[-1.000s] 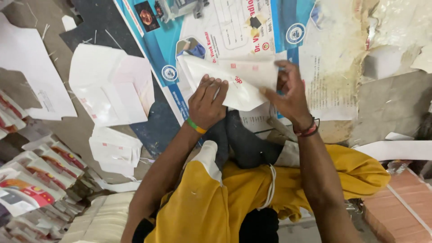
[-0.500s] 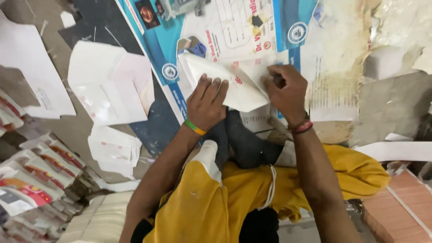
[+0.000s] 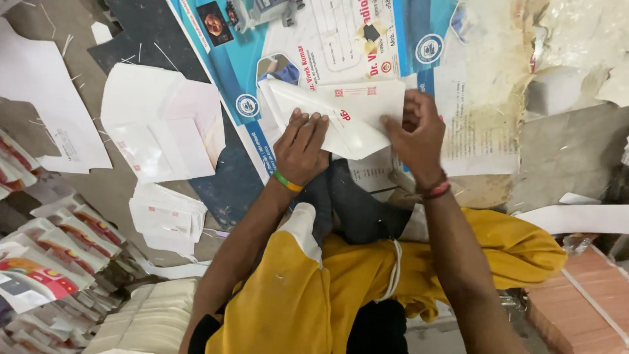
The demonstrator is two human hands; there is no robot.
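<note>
View from above, looking down at my lap and the floor. My left hand (image 3: 303, 147) lies flat, palm down, fingers spread, pressing the left part of a white paper envelope (image 3: 341, 115) against the blue and white printed poster (image 3: 314, 46) beneath it. My right hand (image 3: 414, 134) is closed over the envelope's right edge, thumb and fingers pinching the upper flap along its fold. The two hands are apart, one at each end of the same sheet. The envelope sits just beyond my knees, which are covered by yellow cloth (image 3: 308, 288), and it bears small red print that I leave unread.

To the left, on the dark floor, lie an opened flat white sheet (image 3: 157, 124) and, nearer me, a small stack of finished envelopes (image 3: 167, 216). Rows of coloured printed packets (image 3: 46, 255) fan out at the lower left. A reddish block bound with a white strap (image 3: 576, 295) sits at the lower right.

Risks, as I judge them: if the left palm slips on the glossy poster, the sheet may rotate and the crease would run crooked. Too hard a pinch at the right edge could wrinkle or tear the thin flap. The poster's torn, stained right side (image 3: 498, 85) is near; dragging the envelope over it might soil the paper.
</note>
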